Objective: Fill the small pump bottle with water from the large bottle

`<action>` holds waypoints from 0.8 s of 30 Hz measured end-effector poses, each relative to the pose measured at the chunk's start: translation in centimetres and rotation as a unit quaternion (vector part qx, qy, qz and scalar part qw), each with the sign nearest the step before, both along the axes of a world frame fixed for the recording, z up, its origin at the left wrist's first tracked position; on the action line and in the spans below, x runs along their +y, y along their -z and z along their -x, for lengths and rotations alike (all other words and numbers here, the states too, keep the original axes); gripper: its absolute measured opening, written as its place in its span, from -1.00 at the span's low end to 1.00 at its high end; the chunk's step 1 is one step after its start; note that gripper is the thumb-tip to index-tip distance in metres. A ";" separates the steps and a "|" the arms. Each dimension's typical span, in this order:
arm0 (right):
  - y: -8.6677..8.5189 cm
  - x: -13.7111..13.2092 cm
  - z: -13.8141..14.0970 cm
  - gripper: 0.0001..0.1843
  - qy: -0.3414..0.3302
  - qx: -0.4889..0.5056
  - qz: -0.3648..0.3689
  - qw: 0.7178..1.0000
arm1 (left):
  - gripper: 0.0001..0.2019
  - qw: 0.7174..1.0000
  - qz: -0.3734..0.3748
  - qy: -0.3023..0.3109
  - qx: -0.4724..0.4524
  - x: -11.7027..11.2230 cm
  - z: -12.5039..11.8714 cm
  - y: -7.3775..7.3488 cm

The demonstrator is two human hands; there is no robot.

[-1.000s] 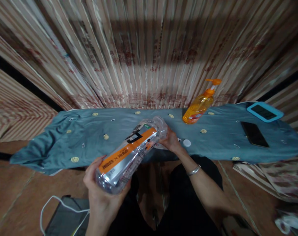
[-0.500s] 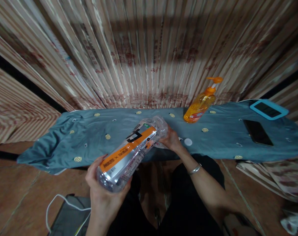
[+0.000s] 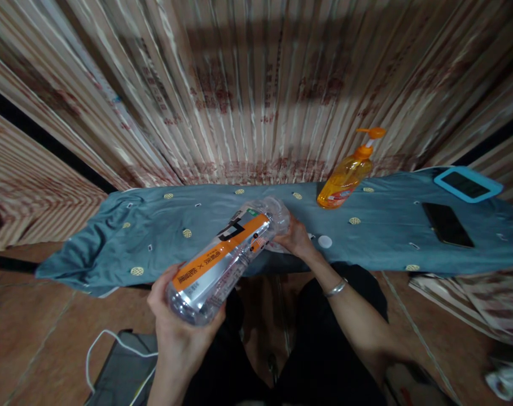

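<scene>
A clear plastic bottle (image 3: 222,259) with an orange and silver label lies tilted in front of me, its base towards me. My left hand (image 3: 175,324) is wrapped round the base. At the far neck end my right hand (image 3: 296,239) has its fingers closed on something the bottle hides. A small white cap (image 3: 324,242) lies on the blue cloth (image 3: 154,237) just right of that hand. A silver bracelet (image 3: 336,288) sits on my right wrist.
The cloth covers a low surface against a striped curtain (image 3: 256,84). An orange pump bottle (image 3: 347,176) stands at the back. A black phone (image 3: 447,224) and a blue-framed device (image 3: 468,184) lie at the right. A grey case with a white cable (image 3: 116,361) is on the floor.
Both hands and the bottle keep their hold; the view has shifted slightly, so everything sits a little differently in the picture.
</scene>
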State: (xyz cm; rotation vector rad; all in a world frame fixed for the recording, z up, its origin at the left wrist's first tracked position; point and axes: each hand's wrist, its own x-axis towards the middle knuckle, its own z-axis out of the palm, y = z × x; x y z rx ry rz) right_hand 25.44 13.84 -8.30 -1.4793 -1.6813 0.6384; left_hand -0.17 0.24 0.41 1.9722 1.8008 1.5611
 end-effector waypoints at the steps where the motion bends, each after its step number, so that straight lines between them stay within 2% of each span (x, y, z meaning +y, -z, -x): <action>1: 0.1 0.0 0.0 -0.60 0.001 0.000 0.000 1.000 | -0.12 1.000 -0.004 0.000 0.001 0.0 0.0 0.0; 11: 0.0 0.1 0.1 -0.58 0.012 -0.001 0.007 1.000 | -0.11 1.000 0.014 0.006 0.010 -0.2 0.1 -0.3; 18: -0.6 -0.2 0.0 -0.58 0.008 -0.005 0.012 1.000 | -0.14 1.000 -0.007 0.004 0.017 -0.1 -0.2 -0.6; 24: -0.4 -0.1 0.2 -0.57 0.014 -0.007 0.009 1.000 | -0.11 1.000 -0.005 0.011 0.012 -0.2 0.0 -0.4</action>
